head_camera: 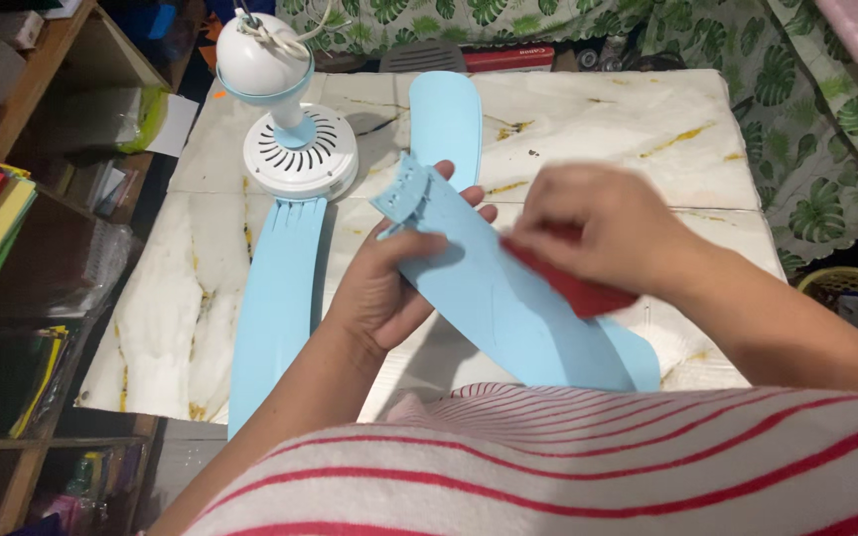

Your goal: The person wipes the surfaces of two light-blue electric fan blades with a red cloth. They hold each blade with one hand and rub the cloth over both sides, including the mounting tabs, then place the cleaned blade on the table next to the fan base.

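Gripped near its notched root by left hand (379,288), light blue fan blade (508,308) slanting above marble table (628,129); right hand (598,223) pinching red cloth (573,286) against blade; white fan motor (300,149) behind, two blades alongside

We wear a white top w/ thin red horiz. stripes, ribbed knit; both forearms bare, no rings or watch on left hand (374,288) or right hand (598,223).

Left hand (381,288) curls palm-up in a grip; right hand (603,226) bends down, fingers pinched, forearms angled inward
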